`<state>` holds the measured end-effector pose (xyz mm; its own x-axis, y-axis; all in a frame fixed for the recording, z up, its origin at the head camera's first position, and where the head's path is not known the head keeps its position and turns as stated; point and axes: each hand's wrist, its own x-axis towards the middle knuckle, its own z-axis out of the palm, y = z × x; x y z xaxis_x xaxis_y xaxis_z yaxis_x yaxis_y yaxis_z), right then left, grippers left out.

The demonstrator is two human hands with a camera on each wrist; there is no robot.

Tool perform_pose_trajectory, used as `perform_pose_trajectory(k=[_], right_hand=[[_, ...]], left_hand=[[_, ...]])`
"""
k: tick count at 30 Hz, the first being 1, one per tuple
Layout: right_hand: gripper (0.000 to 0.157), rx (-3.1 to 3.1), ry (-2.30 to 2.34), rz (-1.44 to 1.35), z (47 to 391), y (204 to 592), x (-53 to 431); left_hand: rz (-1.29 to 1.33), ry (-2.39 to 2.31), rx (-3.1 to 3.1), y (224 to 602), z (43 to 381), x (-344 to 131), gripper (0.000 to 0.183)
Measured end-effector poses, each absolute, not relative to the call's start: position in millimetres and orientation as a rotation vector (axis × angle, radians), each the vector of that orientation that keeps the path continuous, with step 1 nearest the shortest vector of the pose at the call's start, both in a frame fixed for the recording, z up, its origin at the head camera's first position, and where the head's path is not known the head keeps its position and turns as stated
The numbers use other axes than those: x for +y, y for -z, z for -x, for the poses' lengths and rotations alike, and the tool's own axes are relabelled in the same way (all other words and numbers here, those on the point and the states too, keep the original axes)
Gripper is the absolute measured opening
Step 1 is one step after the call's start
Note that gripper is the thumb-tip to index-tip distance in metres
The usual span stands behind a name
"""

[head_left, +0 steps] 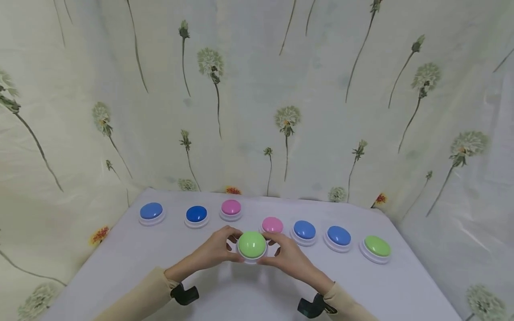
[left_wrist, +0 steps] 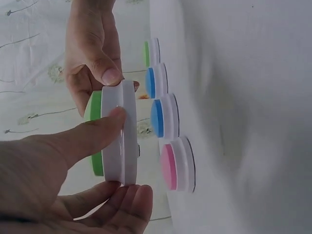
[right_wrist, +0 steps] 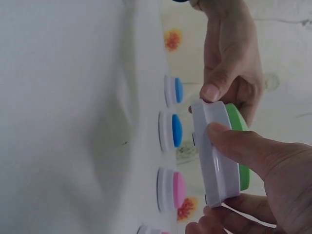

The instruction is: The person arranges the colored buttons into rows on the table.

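Both hands hold one round push button with a green dome and white base (head_left: 251, 245), lifted above the table in front of the row. My left hand (head_left: 220, 245) grips its left side, thumb on the near rim and fingers behind. On the opposite side my right hand (head_left: 290, 255) pinches the base the same way. In both wrist views the thumbs press the white base (left_wrist: 113, 151), whose underside faces the table. Just behind the held button stands a pink button (head_left: 272, 224), its base partly hidden by it.
On the white table (head_left: 225, 294) to the left stand a light blue button (head_left: 151, 211), a dark blue button (head_left: 196, 214) and another pink button (head_left: 231, 207). Two blue buttons (head_left: 304, 230) and a green button (head_left: 377, 246) stand to the right. Dandelion-print cloth (head_left: 249, 89) hangs behind.
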<state>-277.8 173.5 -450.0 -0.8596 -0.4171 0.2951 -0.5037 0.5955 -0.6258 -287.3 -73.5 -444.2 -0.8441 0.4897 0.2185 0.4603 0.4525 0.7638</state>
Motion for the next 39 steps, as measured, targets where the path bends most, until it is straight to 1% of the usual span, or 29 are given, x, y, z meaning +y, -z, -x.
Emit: perform_pose_trajectory(k=[6, 10, 17, 22, 29, 39], right_hand=[[0.067, -2.751, -1.092, -0.751, 281, 457, 200], [0.064, -2.786, -1.067, -0.760, 288, 463, 214], [0.060, -2.887, -1.065, -0.805, 300, 474, 228], [0.061, -2.919, -1.047, -0.808, 305, 481, 234], [0.063, -2.902, -1.026, -0.849, 306, 487, 234], [0.060, -2.884, -1.011, -0.858, 308, 497, 233]], left_hand=[[-0.855, -1.314, 2.649, 455, 295, -45, 0.060], [-0.853, -1.290, 2.659, 464, 303, -29, 0.058], [-0.801, -1.254, 2.646, 480, 314, -10, 0.056], [-0.775, -1.234, 2.642, 486, 319, -4, 0.057], [-0.802, -1.191, 2.652, 491, 320, -4, 0.056], [-0.810, -1.204, 2.644, 501, 321, -7, 0.058]])
